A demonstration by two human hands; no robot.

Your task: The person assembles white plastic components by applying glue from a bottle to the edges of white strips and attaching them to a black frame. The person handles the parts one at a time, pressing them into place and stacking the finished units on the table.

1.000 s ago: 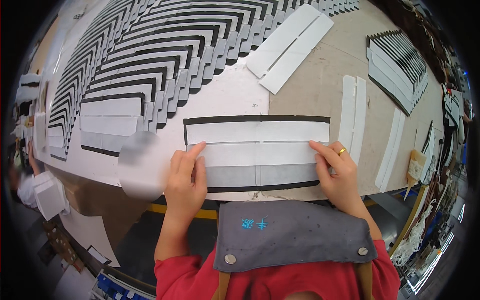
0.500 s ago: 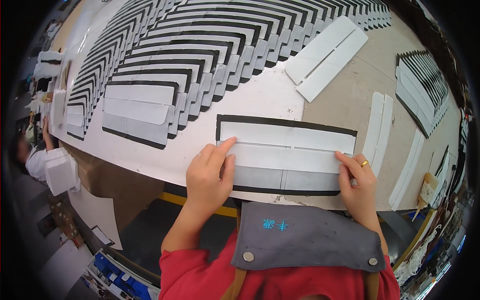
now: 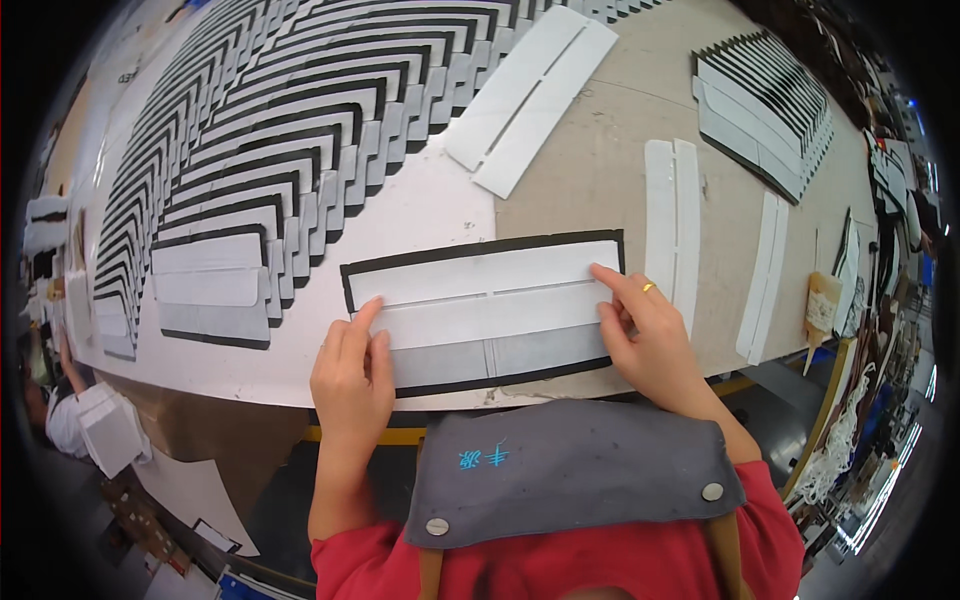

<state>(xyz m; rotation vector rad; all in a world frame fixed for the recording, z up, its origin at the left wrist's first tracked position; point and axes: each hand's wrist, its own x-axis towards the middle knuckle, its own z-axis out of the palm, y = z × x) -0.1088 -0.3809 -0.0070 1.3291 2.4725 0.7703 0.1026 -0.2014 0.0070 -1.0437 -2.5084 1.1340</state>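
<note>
A grey rectangular panel with a black border (image 3: 520, 357) lies on the worktable near its front edge. Two long white strips (image 3: 480, 295) lie lengthwise on it, one above the other. My left hand (image 3: 352, 375) presses its fingertips on the left end of the lower strip. My right hand (image 3: 645, 330), wearing a ring, holds down the right end of that same strip with flat fingers. Neither hand lifts anything.
Rows of overlapped black-bordered panels (image 3: 270, 140) fan across the white sheet (image 3: 430, 215) at the back left. Loose white strips lie at centre back (image 3: 530, 95) and at right (image 3: 672, 230). A panel stack (image 3: 765, 105) sits far right. Another person (image 3: 70, 420) is at the left.
The view has shifted, so the panel now sits more central. My left hand slid slightly right along the lower strip; my right hand stays at its right end.
</note>
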